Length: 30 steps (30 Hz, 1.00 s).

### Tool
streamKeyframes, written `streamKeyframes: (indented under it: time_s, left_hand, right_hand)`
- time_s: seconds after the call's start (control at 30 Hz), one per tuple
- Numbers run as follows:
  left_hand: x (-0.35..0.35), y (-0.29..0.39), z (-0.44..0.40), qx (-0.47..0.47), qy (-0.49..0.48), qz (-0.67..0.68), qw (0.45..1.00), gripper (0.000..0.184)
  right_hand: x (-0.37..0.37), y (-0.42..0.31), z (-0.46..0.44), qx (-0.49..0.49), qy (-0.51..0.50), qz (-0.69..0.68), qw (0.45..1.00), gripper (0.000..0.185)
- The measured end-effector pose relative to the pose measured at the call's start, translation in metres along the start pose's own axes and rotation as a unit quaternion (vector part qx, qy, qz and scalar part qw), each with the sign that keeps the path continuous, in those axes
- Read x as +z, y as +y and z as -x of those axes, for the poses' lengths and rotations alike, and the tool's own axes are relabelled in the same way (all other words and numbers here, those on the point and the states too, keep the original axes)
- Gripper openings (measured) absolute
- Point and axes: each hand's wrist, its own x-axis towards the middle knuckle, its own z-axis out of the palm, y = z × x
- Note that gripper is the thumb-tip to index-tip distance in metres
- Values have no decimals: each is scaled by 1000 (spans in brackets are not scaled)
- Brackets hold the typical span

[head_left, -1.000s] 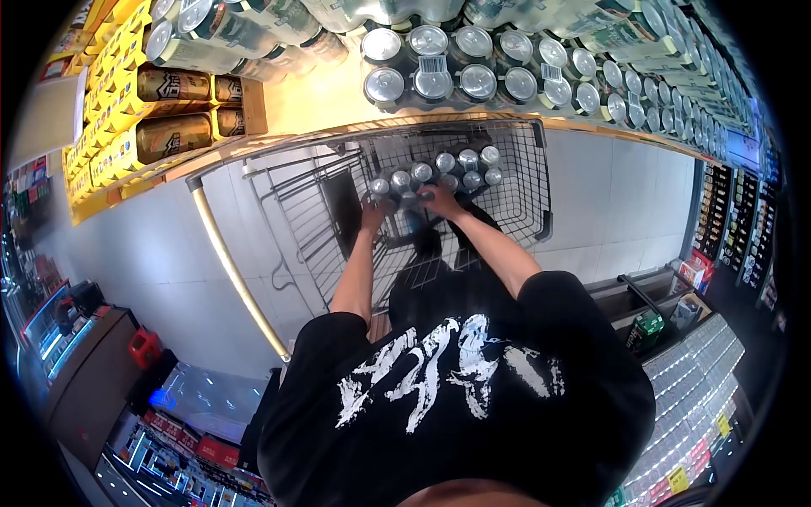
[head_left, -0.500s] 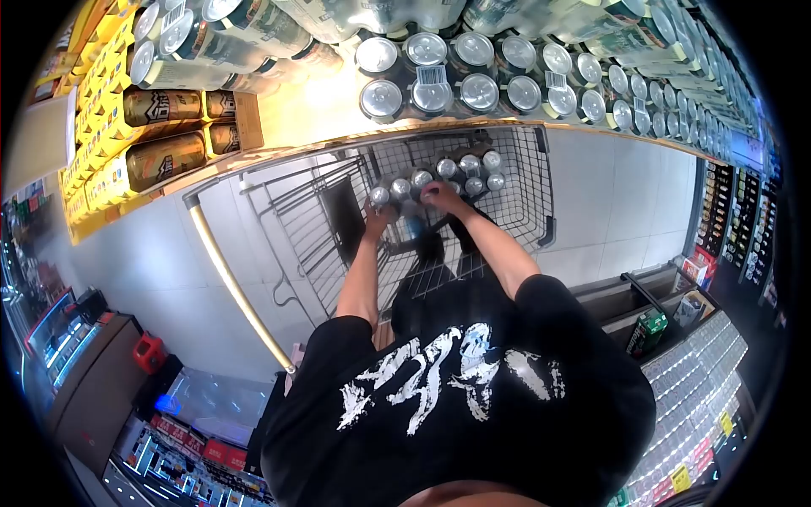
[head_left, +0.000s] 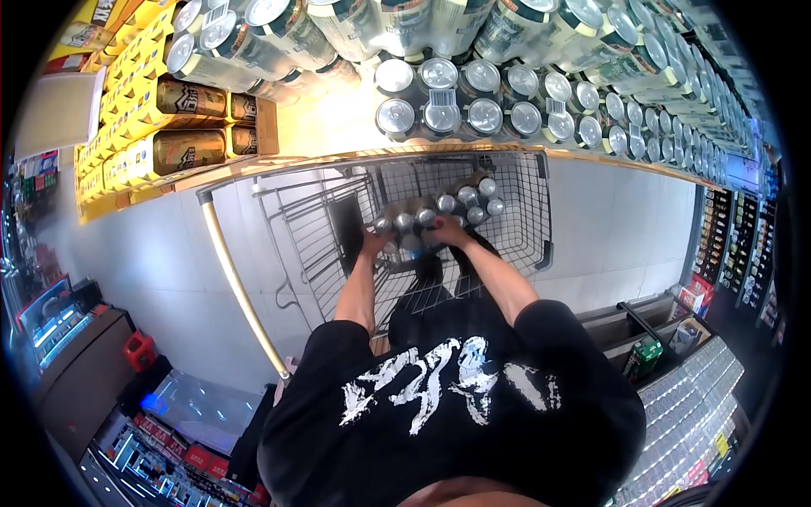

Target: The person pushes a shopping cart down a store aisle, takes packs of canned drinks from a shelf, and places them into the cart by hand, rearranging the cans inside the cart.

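Several cans with silver tops stand in rows inside a wire shopping cart. My left hand (head_left: pixel 372 242) is closed against the left end of the nearer pack of cans (head_left: pixel 405 221). At the right end of that same pack, my right hand (head_left: pixel 448 230) has its fingers wrapped round the edge. A second pack of cans (head_left: pixel 470 199) sits just beyond, to the right, in the shopping cart (head_left: pixel 547 211). The fingertips of both hands are partly hidden by the cans and by shadow.
A wooden shelf (head_left: pixel 317 114) across the front holds shrink-wrapped can packs (head_left: pixel 483 117) and yellow cartons (head_left: pixel 127 165) at left. The cart's yellowish handle (head_left: pixel 241 283) is at left. An open bin with a green box (head_left: pixel 644 358) stands at right.
The view has tilted, so shelf and cart appear lower. My right hand has closed in on the pack's right end; my left hand stays at its left end.
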Motion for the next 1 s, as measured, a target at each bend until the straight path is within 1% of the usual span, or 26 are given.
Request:
streamKeyframes:
  time_s: [0.07,0.1,0.13,0.17,0.2,0.23,0.3,0.33,0.37,0.4,0.47,0.5,0.53,0.6,0.63,0.67,0.73,0.8,0.83,0.87,0.93,0.97,1.0]
  left_hand:
    - [0,-12,2,42,39,-38,998,89]
    - [-3,-19,2,10,53,-65,996,93]
    - [-7,-27,4,15,67,-94,993,96]
    - [-8,-27,14,22,77,-85,993,96]
    - [-6,-20,27,29,86,-75,993,95]
    - [-2,-9,42,24,93,-60,994,88]
    - [8,27,85,28,93,-21,995,82]
    - [10,31,100,30,91,-3,995,79]
    - [8,23,103,73,121,-41,989,70]
    - [8,26,117,120,138,-50,982,63]
    - [2,54,151,121,74,-6,990,58]
    - [-3,59,160,142,71,-6,987,56]
    - [-2,79,178,173,52,51,982,52]
    - [-19,86,188,233,82,-19,969,47]
    - [-20,104,203,268,75,35,960,46]
    - [-30,131,223,305,100,11,947,46]
    - [-37,164,243,336,145,-17,931,45]
    - [-44,194,255,358,151,16,921,44]
    - [-49,191,251,366,133,25,921,44]
    - [-58,200,247,403,162,-24,901,44]
    - [-62,239,258,440,176,-30,880,43]
    - [-64,257,261,449,164,-21,878,43]
    - [-67,273,265,458,151,-12,876,43]
  right_hand:
    - [2,-2,16,-16,20,-1,1000,44]
    - [-7,-15,32,-16,13,-12,1000,45]
    - [-16,-37,47,6,3,-39,999,45]
    - [-25,-66,71,32,-9,-66,997,45]
    - [-27,-79,86,58,-20,-92,994,45]
    - [-16,-55,82,59,-18,-101,993,46]
    - [-8,-49,91,41,12,-55,998,49]
    - [-5,-58,100,32,28,-33,999,50]
    - [-3,-67,112,1,73,-27,997,55]
    - [-6,-72,120,-3,65,-62,996,56]
    - [-8,-80,131,-14,47,-132,990,58]
    - [-22,-112,146,-7,30,-102,994,58]
    - [-23,-121,151,-41,36,-96,994,56]
    - [-26,-134,157,-111,51,-83,989,54]
    - [-30,-157,166,-142,57,-91,984,52]
    - [-38,-191,175,-212,75,-67,972,50]
    - [-38,-227,180,-274,101,-121,949,48]
    - [-46,-265,188,-279,108,-115,947,46]
    - [-44,-255,181,-300,108,-108,941,46]
    - [-47,-260,174,-318,111,-114,935,46]
    - [-46,-283,162,-352,118,-125,920,47]
    - [-48,-309,171,-345,86,-232,905,48]
    - [-51,-323,172,-350,79,-212,909,47]
